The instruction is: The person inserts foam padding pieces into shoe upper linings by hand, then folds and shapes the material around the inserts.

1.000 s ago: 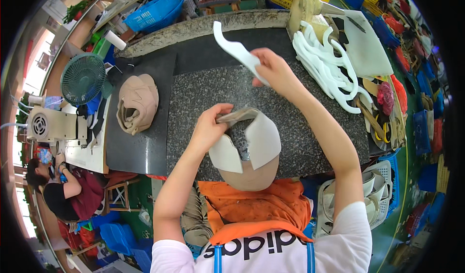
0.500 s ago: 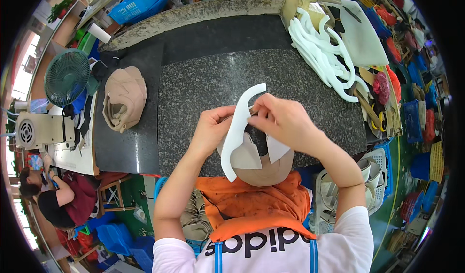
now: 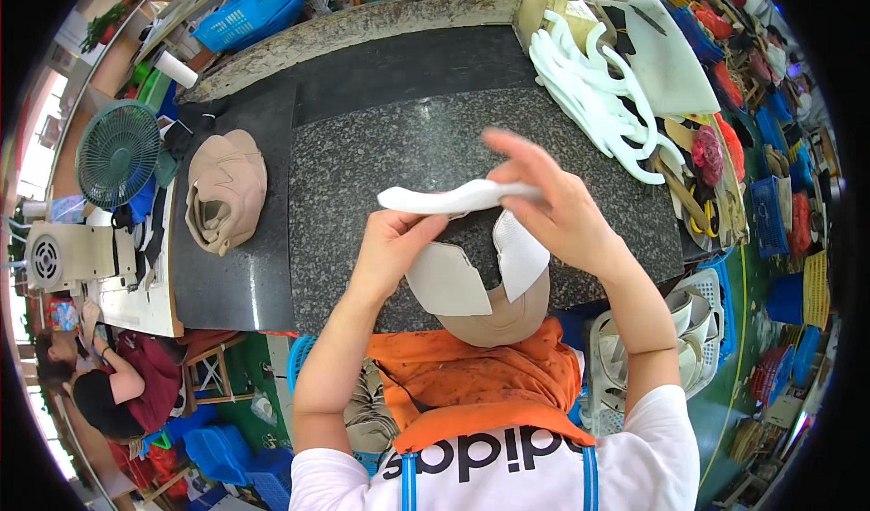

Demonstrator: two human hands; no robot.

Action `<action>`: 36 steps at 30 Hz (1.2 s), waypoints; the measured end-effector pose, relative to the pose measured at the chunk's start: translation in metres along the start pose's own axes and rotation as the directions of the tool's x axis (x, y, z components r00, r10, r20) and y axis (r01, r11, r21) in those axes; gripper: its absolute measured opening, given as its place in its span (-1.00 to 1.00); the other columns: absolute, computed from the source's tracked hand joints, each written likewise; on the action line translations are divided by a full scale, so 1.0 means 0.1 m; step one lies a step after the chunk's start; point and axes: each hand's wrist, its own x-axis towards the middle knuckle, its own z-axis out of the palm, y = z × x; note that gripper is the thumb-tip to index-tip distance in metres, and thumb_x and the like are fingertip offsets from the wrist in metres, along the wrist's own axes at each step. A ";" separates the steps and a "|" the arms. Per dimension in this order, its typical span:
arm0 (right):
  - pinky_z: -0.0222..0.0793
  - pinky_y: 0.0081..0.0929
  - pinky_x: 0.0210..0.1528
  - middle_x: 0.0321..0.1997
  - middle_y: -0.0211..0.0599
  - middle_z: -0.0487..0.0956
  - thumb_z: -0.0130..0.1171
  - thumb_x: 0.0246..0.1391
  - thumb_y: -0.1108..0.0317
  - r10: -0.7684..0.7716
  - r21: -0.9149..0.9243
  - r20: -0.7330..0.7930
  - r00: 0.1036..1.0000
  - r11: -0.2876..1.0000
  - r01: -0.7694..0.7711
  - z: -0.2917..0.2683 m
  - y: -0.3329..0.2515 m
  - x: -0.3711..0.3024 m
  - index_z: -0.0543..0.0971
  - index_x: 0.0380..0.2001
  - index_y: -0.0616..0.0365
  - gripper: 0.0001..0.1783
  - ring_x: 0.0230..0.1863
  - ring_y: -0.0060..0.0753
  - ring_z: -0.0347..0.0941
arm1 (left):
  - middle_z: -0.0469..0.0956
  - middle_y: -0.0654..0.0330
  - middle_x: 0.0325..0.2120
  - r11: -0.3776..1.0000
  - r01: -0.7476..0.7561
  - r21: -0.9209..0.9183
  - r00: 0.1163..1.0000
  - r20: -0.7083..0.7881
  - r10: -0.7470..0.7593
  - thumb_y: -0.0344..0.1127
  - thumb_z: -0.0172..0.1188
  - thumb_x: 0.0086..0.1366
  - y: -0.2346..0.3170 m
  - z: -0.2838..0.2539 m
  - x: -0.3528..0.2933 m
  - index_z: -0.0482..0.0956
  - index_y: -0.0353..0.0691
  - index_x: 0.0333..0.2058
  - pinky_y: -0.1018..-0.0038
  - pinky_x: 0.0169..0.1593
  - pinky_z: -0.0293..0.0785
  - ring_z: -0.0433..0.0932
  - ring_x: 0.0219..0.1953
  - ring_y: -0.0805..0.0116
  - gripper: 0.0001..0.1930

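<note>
A curved white foam strip [image 3: 444, 201] lies crosswise over the far edge of a beige shoe upper [image 3: 500, 322] with pale lining flaps. My right hand [image 3: 564, 214] has the strip's right end between thumb and fingers, its index finger raised and blurred. At the strip's left part my left hand [image 3: 388, 250] is closed, thumb against fingers, at the upper's far left edge. Whether that pinch takes in the strip as well as the upper cannot be made out. The upper's near end rests by the table's front edge, above my orange apron [image 3: 480, 380].
A speckled stone slab [image 3: 362, 139] lies under my hands. Several white foam strips [image 3: 589, 94] are heaped at the back right, near scissors [image 3: 703, 216]. More beige uppers [image 3: 227, 189] sit at left, beside a green fan [image 3: 118, 153]. A co-worker [image 3: 118, 384] sits far left.
The foam strip has swung from nearly upright to lying crosswise. My right hand has moved slightly right and taken its right end; the lining flaps show more fully.
</note>
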 end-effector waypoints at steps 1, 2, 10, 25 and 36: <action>0.40 -0.52 -0.14 -0.16 -0.23 0.55 0.03 -0.03 0.62 0.016 -0.016 0.156 0.988 1.000 -0.013 -0.03 0.05 0.00 0.45 -0.05 0.17 -0.60 -0.21 -0.46 0.48 | 0.55 0.11 -0.11 0.989 0.142 -0.042 0.988 0.069 -0.139 -0.46 0.09 0.24 0.03 0.00 -0.02 0.58 -0.35 -0.16 0.57 -0.05 0.40 0.48 -0.10 0.45 -0.78; 0.40 -0.52 -0.14 -0.16 -0.23 0.55 0.03 -0.03 0.62 0.020 -0.021 0.156 0.988 1.000 -0.017 -0.04 0.09 -0.01 0.45 -0.05 0.17 -0.60 -0.21 -0.46 0.48 | 0.55 0.13 -0.11 0.998 -0.061 0.011 0.996 0.069 0.060 -0.51 0.07 0.23 -0.06 -0.01 0.02 0.56 -0.33 -0.11 0.57 -0.08 0.43 0.50 -0.13 0.48 -0.75; 0.41 -0.25 -0.35 -0.47 -0.20 0.56 0.16 -0.02 0.29 -0.060 -0.282 0.224 0.973 0.951 0.124 0.30 0.26 -0.04 0.51 -0.40 0.13 -0.84 -0.38 -0.12 0.51 | 0.58 0.18 -0.20 0.989 0.126 -0.078 0.980 0.165 -0.112 -0.48 0.02 0.28 0.02 -0.04 0.08 0.52 -0.33 -0.05 0.60 -0.16 0.45 0.52 -0.22 0.53 -0.72; 0.37 -0.21 -0.34 -0.56 -0.23 0.52 0.15 -0.07 0.28 0.091 -0.543 0.026 0.996 0.837 -0.063 0.11 0.16 -0.15 0.53 -0.52 0.15 -0.84 -0.40 -0.14 0.49 | 0.60 0.16 -0.26 0.992 0.004 0.129 1.000 0.028 -0.007 -0.60 0.01 0.18 -0.04 0.08 0.05 0.55 -0.36 -0.10 0.60 -0.18 0.48 0.54 -0.27 0.52 -0.70; 0.39 -0.22 -0.40 -0.55 -0.17 0.53 0.12 -0.10 0.34 0.056 -0.660 0.120 0.991 0.751 0.037 0.20 0.23 -0.05 0.54 -0.63 0.17 -0.84 -0.44 -0.10 0.52 | 0.57 0.16 -0.41 0.780 -0.145 0.608 0.978 0.206 0.022 -0.42 0.15 0.02 0.29 0.22 0.29 0.55 -0.33 -0.27 0.45 -0.26 0.44 0.53 -0.39 0.37 -0.75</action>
